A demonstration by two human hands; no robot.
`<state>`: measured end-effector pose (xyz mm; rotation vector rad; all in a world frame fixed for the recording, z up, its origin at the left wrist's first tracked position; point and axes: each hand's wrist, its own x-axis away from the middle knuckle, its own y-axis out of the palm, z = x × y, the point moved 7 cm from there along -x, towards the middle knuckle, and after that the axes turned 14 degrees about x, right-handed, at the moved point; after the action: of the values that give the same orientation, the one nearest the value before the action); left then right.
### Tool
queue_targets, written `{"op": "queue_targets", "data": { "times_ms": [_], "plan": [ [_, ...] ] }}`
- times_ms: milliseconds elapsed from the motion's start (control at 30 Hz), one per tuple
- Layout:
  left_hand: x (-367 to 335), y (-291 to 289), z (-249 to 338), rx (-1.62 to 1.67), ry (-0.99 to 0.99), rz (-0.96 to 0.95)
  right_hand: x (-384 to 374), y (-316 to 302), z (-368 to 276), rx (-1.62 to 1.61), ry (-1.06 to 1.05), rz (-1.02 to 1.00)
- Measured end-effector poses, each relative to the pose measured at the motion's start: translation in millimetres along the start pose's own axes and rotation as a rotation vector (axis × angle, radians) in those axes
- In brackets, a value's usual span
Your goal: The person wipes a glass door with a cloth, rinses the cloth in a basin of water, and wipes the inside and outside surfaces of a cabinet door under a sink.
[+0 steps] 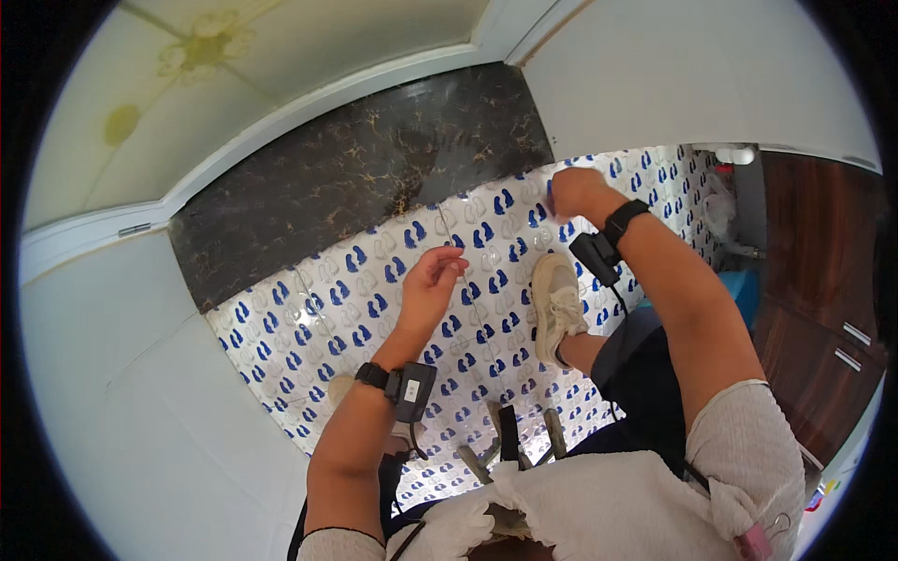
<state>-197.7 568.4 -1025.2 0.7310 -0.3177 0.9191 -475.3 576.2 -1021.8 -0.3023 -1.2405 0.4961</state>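
Over the floor, my left hand [433, 283] hangs with its fingers loosely curled and slightly apart, and nothing shows in it. My right hand [578, 192] is closed like a fist, farther forward and to the right, near the edge of the dark marbled slab [374, 168]. Whatever its fingers may hold is hidden. Below both hands lies the white floor covering [374, 271] with a blue and grey footprint pattern. Part of the slab looks wet. Each wrist carries a black strap with a small box.
A frosted door panel [299, 56] in a white frame stands beyond the slab. White walls [168, 374] flank it on the left and right. My beige shoe [557, 304] is on the floor below my right hand. A dark wooden cabinet [814, 252] stands at the right.
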Motion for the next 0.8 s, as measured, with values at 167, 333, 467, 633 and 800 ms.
{"op": "queue_targets", "data": {
  "times_ms": [167,333,467,633,800],
  "plan": [
    [35.4,17.3,25.2,-0.04,0.179,-0.035,84.2,-49.7,-30.6,-0.243,-0.188,0.254],
    [92.5,79.9,88.5,-0.072,0.381,-0.037,214.3,-112.5,-75.0,-0.903,-0.727,0.386],
    [135.2,130.0,117.4,0.061,0.283,-0.288,307.0,-126.1,-53.1,-0.945,-0.663,0.696],
    [189.7,188.5,150.3,0.216,0.284,-0.211,402.0,-99.3,-10.5,-1.014,-0.454,1.181],
    [238.7,256.8,172.6,0.163,0.326,-0.317,429.0,-39.7,-9.0,-1.452,-0.518,1.083]
  ]
}}
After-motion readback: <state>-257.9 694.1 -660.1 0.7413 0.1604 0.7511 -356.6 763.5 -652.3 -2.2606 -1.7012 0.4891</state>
